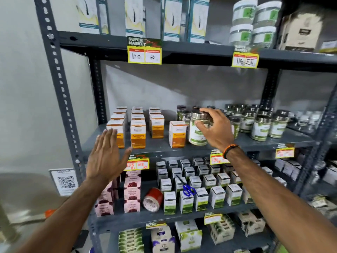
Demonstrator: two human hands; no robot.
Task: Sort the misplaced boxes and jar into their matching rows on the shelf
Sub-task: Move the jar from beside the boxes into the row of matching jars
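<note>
My right hand point(214, 127) wraps around the jar point(197, 128), thumb on the green-and-white label and fingers over the metal lid; the jar is upright at the middle shelf point(237, 141), just right of a lone orange box point(177, 134). I can't tell if the jar rests on the board or is lifted. My left hand point(107, 154) is spread flat, holding nothing, before the turmeric box rows point(136, 128).

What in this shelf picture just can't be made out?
- Head view: the jar label text, partly covered by the right hand and blurred.
- Front-left turmeric box, partly behind the left hand.
- Price tag figures, crossed by the right wrist.
- Top-shelf boxes, cut off by the edge.
</note>
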